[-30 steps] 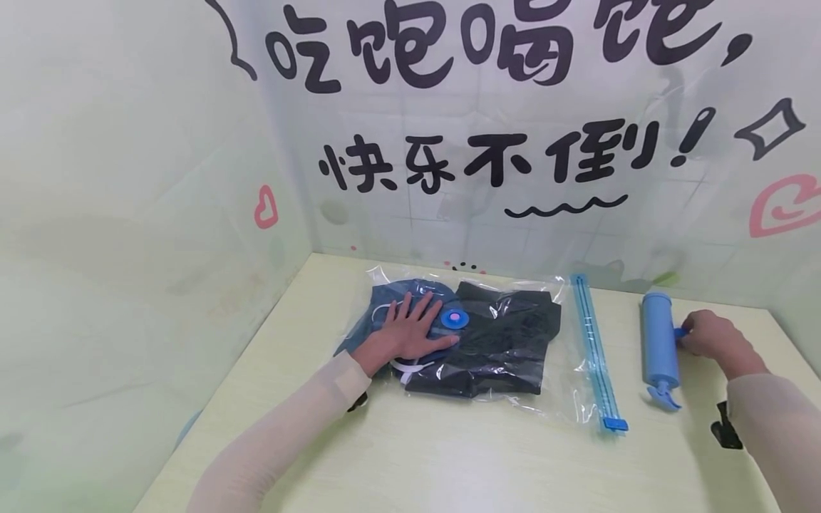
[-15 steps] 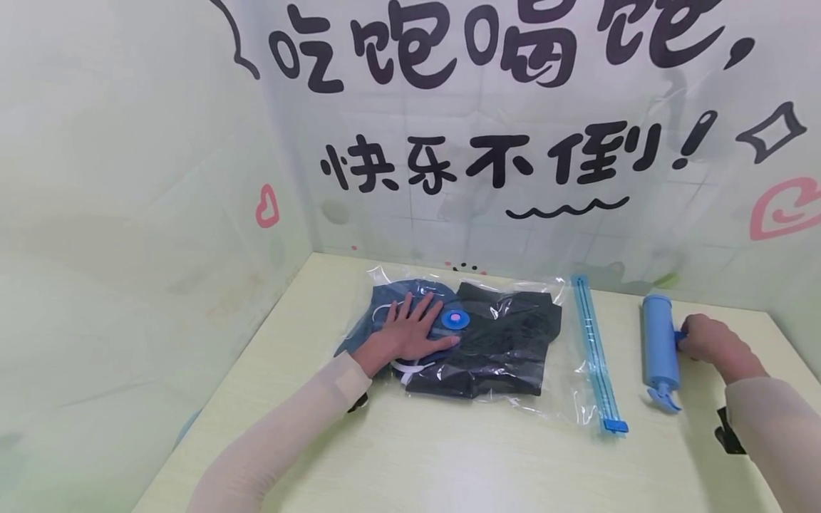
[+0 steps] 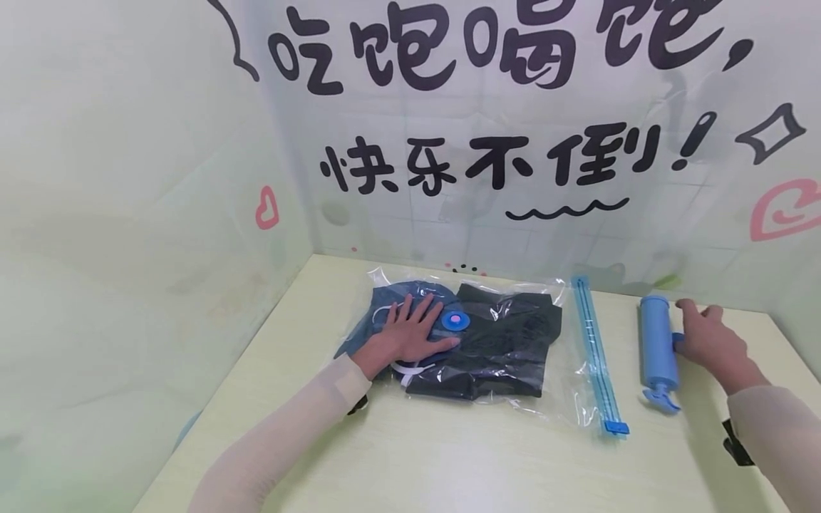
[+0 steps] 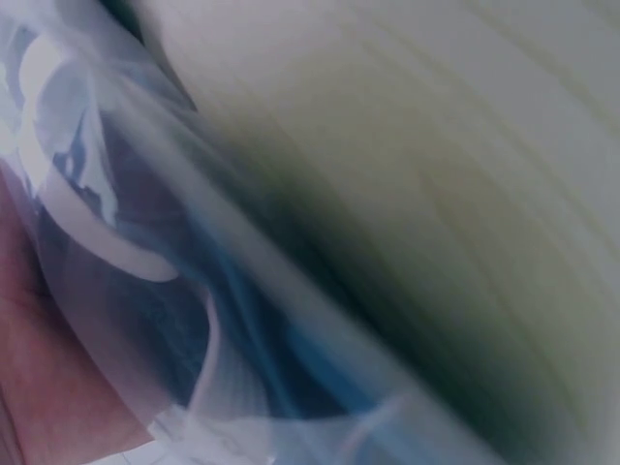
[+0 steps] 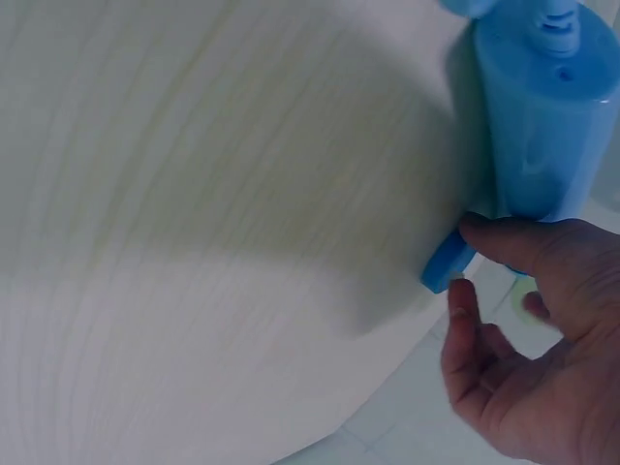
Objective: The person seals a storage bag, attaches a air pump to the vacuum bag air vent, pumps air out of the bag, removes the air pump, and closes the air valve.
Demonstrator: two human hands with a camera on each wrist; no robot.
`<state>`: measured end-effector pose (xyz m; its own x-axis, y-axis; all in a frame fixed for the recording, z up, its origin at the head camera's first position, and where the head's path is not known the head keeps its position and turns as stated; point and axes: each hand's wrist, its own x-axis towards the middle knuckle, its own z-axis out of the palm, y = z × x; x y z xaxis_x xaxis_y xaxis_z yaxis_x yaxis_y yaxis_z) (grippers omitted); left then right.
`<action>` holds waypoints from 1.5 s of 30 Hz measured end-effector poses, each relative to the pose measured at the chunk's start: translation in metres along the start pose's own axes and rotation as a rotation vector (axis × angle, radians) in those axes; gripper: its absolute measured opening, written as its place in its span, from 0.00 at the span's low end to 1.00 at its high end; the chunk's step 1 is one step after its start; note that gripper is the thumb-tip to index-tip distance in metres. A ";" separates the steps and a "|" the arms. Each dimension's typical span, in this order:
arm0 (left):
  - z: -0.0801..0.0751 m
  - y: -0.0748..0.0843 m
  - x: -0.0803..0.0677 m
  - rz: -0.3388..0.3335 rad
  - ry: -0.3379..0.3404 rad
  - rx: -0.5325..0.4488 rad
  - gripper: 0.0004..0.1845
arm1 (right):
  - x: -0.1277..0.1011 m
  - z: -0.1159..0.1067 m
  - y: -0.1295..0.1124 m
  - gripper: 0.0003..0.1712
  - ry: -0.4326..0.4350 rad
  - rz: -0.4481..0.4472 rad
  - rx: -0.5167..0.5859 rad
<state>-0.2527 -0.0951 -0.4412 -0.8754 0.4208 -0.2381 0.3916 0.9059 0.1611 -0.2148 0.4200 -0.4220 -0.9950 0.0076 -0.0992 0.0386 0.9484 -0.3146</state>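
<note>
A clear vacuum storage bag (image 3: 567, 385) lies flat, holding dark blue (image 3: 410, 288) and black folded clothing (image 3: 507, 328). My left hand (image 3: 410, 335) rests spread on the bag's left part, left of its round blue valve (image 3: 455, 320). In the left wrist view, part of that hand (image 4: 48, 358) shows beside the plastic. A blue hand pump (image 3: 659, 342) lies at the right, handle toward me. My right hand (image 3: 715, 345) is beside it, fingers parted; in the right wrist view its thumb (image 5: 513, 242) is at the blue side tab (image 5: 448, 262), index fingertip just off the tab.
The bag's teal zip strip (image 3: 593, 349) runs along its right side, with a blue slider (image 3: 616, 427) at the near end. Printed wall sheets (image 3: 410, 235) stand behind and to the left of the pale tabletop (image 3: 474, 463).
My right hand's fingers have spread from the pump's side tab, where they were curled. The pump has shifted very slightly left. My left hand stays where it was on the bag.
</note>
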 end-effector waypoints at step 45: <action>0.002 -0.001 0.000 -0.014 -0.011 0.010 0.52 | 0.008 0.022 -0.019 0.40 0.304 -0.747 -0.310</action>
<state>-0.2524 -0.0954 -0.4433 -0.8774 0.4087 -0.2511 0.3823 0.9120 0.1486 -0.2214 0.3953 -0.4375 -0.7330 -0.6098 0.3014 -0.6179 0.7822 0.0797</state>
